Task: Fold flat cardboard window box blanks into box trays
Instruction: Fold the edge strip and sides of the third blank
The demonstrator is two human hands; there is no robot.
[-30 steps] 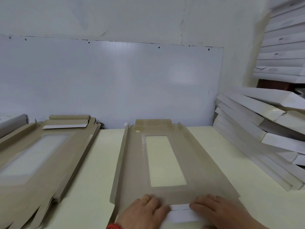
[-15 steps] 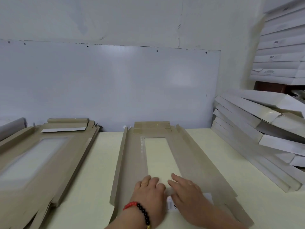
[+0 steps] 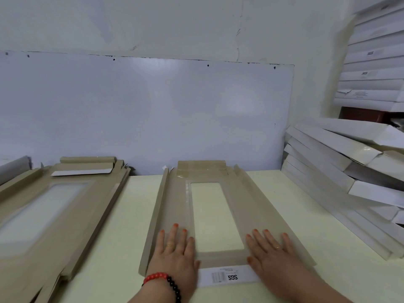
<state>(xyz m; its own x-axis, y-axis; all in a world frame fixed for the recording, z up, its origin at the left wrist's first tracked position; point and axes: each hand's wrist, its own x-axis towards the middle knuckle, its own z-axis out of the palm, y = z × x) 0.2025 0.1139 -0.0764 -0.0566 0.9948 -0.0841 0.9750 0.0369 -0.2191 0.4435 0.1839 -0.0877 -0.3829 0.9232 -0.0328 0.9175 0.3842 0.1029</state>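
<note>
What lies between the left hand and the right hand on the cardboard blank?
In the head view, the near end of the blank's window and a cardboard strip below it lie between the left hand and right hand.

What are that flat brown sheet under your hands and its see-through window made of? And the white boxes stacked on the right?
The flat brown window box blank looks like thin matte cardboard: dull grey-brown, with sharply creased side flaps. Its rectangular window seems covered by clear plastic film, since faint glossy streaks run along its left edge, though that is uncertain. The stacked white boxes appear to be smooth white-coated card with crisp folded corners.
</note>
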